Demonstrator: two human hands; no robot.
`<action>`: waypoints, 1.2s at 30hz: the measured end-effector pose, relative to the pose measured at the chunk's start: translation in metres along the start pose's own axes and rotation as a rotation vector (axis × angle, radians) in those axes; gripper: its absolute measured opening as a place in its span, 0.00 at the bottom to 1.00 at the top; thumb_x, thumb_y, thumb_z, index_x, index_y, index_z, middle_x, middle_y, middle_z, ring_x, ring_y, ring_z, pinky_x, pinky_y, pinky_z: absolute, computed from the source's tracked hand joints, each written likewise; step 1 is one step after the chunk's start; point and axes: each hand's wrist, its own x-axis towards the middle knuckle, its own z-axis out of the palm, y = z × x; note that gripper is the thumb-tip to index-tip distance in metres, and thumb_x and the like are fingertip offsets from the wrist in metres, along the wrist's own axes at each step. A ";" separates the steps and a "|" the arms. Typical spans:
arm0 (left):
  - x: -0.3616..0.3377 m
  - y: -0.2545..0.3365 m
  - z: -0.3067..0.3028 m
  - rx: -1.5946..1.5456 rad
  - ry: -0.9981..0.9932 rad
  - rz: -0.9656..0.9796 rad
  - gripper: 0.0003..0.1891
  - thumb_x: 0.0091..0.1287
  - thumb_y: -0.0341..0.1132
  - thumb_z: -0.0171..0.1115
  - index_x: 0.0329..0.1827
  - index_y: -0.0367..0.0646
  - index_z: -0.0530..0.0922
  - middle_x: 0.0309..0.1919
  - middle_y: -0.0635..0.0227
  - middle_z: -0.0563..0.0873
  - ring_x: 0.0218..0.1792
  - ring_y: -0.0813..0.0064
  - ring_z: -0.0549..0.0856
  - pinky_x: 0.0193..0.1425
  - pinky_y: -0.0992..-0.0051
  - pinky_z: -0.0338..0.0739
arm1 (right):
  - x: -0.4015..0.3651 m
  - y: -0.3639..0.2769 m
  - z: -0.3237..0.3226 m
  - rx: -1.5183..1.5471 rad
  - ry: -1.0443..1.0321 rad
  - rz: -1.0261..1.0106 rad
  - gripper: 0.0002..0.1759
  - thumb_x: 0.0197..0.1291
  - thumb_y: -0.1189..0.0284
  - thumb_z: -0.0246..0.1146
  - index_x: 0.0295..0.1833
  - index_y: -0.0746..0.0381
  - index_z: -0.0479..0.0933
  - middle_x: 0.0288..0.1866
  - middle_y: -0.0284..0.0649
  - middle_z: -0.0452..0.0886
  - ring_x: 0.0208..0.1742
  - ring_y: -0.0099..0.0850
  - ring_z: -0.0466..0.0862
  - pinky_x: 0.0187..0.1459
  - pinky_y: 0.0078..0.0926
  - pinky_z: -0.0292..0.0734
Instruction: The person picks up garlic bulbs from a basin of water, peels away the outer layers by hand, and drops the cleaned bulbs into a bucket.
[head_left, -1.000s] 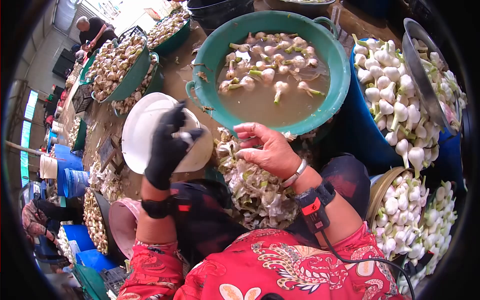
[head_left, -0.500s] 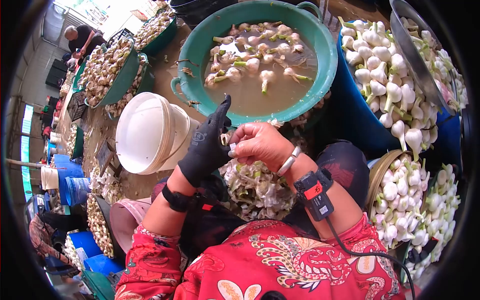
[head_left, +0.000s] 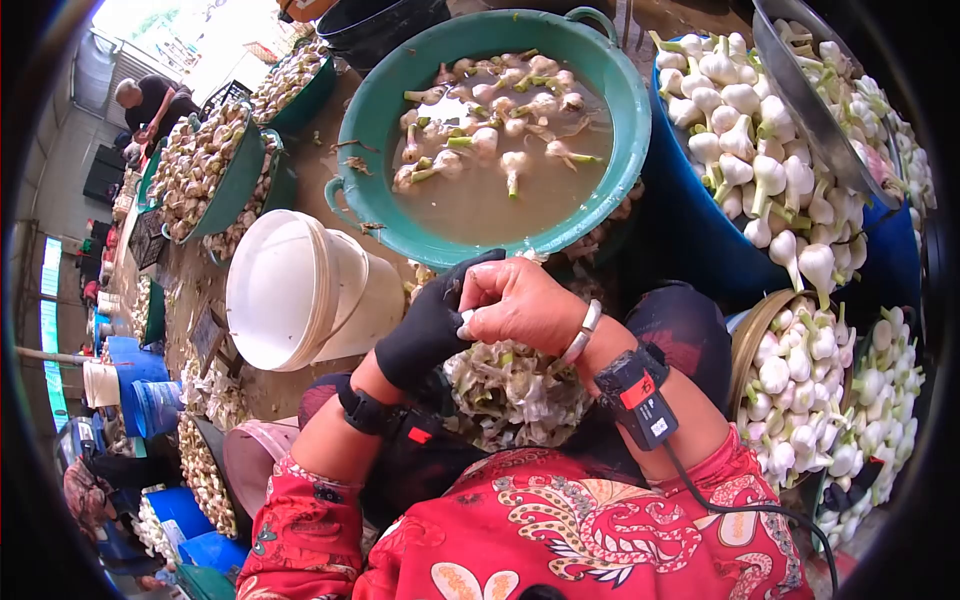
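My left hand, in a black glove, is closed against my bare right hand in the middle of the view. The right thumb and fingers are pinched together where the two hands meet. Something small and white shows at the right fingertips; what the hands hold is mostly hidden. Just beyond them stands a green basin of murky water with garlic bulbs floating in it. Under my hands lies a heap of peeled garlic skins.
An empty white bucket lies tilted on the left. To the right, a blue tub and a rimmed container hold white garlic. Green tubs of unpeeled garlic stand at the back left, near a person bending.
My gloved left hand has turned inward, its raised thumb now lowered toward the right hand. The hands are closer together. The view has shifted slightly, moving the basin left and up.
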 end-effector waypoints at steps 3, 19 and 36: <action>0.028 -0.007 -0.010 0.081 -0.014 0.091 0.39 0.54 0.33 0.74 0.68 0.37 0.65 0.54 0.67 0.79 0.54 0.79 0.77 0.61 0.74 0.72 | 0.001 0.004 -0.009 -0.209 0.178 -0.063 0.13 0.46 0.74 0.72 0.39 0.65 0.80 0.32 0.33 0.80 0.35 0.22 0.80 0.39 0.20 0.76; 0.198 -0.024 -0.058 0.061 -0.042 -0.254 0.14 0.59 0.31 0.65 0.48 0.38 0.83 0.33 0.70 0.85 0.33 0.79 0.81 0.40 0.77 0.77 | 0.002 -0.021 -0.062 0.088 0.924 -0.264 0.13 0.52 0.78 0.65 0.45 0.66 0.77 0.36 0.40 0.81 0.35 0.23 0.80 0.38 0.22 0.77; -0.007 0.026 -0.026 -0.220 0.289 0.143 0.19 0.70 0.34 0.56 0.62 0.37 0.74 0.37 0.72 0.82 0.34 0.83 0.79 0.39 0.80 0.76 | 0.031 0.007 -0.014 0.371 0.198 -0.164 0.29 0.50 0.86 0.53 0.62 0.66 0.70 0.49 0.37 0.80 0.40 0.21 0.80 0.36 0.16 0.74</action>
